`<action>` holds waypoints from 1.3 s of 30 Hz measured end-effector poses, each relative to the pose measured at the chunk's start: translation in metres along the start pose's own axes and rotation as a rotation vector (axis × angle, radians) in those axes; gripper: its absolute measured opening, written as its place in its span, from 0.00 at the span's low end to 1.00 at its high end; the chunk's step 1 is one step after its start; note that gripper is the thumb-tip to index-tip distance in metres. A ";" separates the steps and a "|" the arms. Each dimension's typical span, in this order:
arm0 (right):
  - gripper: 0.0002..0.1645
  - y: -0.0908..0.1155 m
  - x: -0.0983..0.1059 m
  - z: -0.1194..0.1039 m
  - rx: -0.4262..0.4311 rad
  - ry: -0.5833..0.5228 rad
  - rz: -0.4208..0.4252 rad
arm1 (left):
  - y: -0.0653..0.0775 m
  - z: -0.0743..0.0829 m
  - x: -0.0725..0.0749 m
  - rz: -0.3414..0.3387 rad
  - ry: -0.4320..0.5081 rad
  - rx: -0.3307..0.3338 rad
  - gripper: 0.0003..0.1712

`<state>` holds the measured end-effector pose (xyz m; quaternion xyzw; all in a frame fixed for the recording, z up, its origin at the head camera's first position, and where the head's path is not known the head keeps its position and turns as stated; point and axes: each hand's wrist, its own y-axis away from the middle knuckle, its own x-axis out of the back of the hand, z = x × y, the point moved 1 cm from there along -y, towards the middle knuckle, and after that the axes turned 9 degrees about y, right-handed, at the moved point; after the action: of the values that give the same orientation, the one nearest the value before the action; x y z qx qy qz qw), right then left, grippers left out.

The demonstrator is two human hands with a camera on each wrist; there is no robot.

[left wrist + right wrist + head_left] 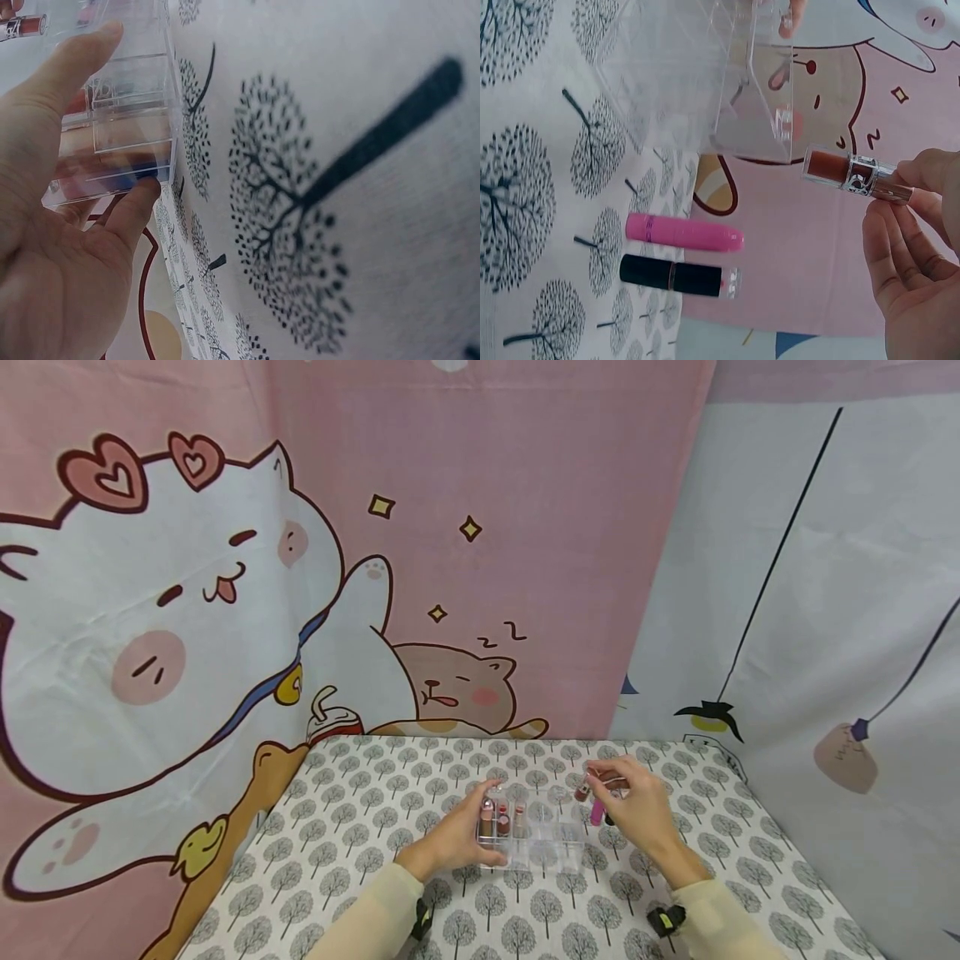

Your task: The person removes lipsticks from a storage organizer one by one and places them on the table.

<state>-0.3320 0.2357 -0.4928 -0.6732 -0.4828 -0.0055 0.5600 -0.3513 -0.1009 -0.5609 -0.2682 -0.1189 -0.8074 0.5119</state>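
My left hand [453,835] grips the left end of a clear plastic organizer [557,845], thumb on the near side and fingers on the far side. Several lip products stand in its left compartments, among them a brown one [487,821] and a red one [503,822]. Beyond the organizer's right end, my right hand [633,797] pinches a lipstick [840,169] between thumb and fingertips. It has a clear end with reddish-brown colour inside and a patterned silver band; the clear end points toward the organizer, apart from it.
A bright pink lipstick [682,232] and a black lipstick [675,276] with a clear end stand side by side on the tree-print tablecloth [517,935], right of the organizer. Behind the table hangs a pink cartoon curtain [562,568].
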 end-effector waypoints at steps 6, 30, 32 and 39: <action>0.16 -0.002 0.006 0.012 0.005 0.024 0.036 | -0.001 -0.001 0.000 -0.001 0.003 -0.004 0.84; 0.13 0.000 0.022 0.048 -0.073 0.094 0.056 | 0.001 -0.001 -0.001 -0.002 0.045 -0.007 0.83; 0.13 0.001 0.023 0.051 -0.087 0.103 0.055 | 0.001 0.000 -0.001 0.000 0.044 -0.007 0.83; 0.14 0.006 0.025 0.060 -0.128 0.118 0.054 | 0.001 0.000 0.000 0.000 0.037 -0.011 0.83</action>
<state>-0.3473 0.2980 -0.5062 -0.7191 -0.4291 -0.0611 0.5432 -0.3498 -0.1009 -0.5610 -0.2559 -0.1050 -0.8128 0.5127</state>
